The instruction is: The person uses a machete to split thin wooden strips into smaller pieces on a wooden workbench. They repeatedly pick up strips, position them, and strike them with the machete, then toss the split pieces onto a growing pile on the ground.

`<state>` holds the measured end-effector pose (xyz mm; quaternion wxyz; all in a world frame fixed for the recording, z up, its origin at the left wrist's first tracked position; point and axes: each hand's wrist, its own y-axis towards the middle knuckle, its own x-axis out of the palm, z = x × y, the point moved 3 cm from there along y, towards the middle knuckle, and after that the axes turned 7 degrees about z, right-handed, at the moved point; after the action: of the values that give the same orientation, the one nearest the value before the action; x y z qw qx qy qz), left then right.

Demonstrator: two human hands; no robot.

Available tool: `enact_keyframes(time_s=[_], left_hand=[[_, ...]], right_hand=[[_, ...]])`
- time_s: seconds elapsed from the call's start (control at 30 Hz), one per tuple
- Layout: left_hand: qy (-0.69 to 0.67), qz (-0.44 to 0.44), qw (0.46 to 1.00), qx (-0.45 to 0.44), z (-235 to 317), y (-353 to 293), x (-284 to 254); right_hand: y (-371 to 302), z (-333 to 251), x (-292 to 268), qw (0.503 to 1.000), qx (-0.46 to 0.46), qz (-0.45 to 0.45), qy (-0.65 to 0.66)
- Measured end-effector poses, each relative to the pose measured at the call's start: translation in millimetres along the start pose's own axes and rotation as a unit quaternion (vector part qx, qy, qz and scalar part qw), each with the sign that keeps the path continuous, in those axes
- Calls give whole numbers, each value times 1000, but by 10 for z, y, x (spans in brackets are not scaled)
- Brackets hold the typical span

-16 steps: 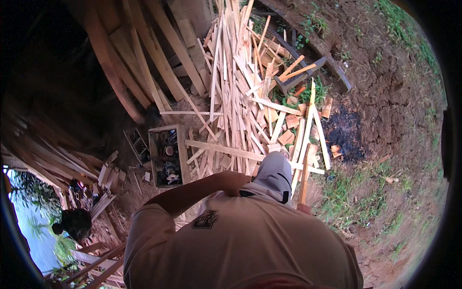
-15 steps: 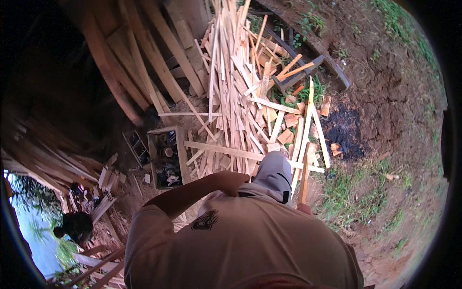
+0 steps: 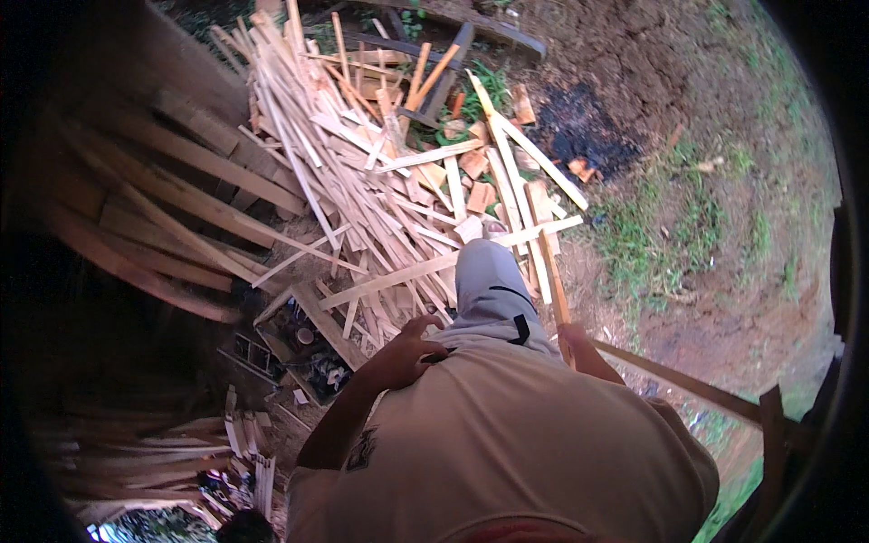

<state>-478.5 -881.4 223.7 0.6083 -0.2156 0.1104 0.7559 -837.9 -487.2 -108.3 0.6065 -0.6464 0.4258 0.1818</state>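
My left hand (image 3: 415, 347) is at my waist, by the hem of my tan shirt (image 3: 534, 434). Its thumb and fingers are apart and bent, and a small dark patch shows by the fingertips, too unclear to name. On the other side, my right hand (image 3: 574, 338) is closed round the near end of a long wooden strip (image 3: 550, 253), which points away from me over other strips. The shirt partly covers that hand. One leg in grey trousers (image 3: 484, 285) reaches forward to the wood pile.
A large heap of thin wooden strips (image 3: 362, 190) lies ahead, with cut blocks (image 3: 475, 165) beside it. Left of me stands a wooden crate (image 3: 326, 321) of dark items. Planks (image 3: 195, 208) lean at the far left. A burnt patch (image 3: 579, 127) marks the ground at right.
My view has turned to the right, so the pile now sits further left. My right hand and the strip in it have come into sight. The left hand's fingers now show apart.
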Motion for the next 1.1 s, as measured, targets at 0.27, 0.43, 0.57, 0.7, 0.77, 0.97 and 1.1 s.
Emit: enact_keyframes(time_s=[0.27,0.43,0.57,0.7,0.77,0.97,1.1], left_hand=[[-304,9,917,-259,-512,60,328],[-234,8,954,-187,-946,81,505],[-160,-15,980,-113,-1145,153,530],[-146,-13,983,-107,-1191,226,418],[-189,16,967,-173,-1125,232,378],[-46,-37,994,88,-864,152,86],[-110,-58,992,19,-280,318,-235]], right_hand=[[-257,104,95,999,-12,38,7],[-459,133,163,998,26,23,49],[-693,41,130,998,49,11,45],[-780,123,182,994,60,0,91],[-866,118,180,991,77,-6,109],[-899,122,176,994,71,5,84],[-880,175,257,995,70,10,66]])
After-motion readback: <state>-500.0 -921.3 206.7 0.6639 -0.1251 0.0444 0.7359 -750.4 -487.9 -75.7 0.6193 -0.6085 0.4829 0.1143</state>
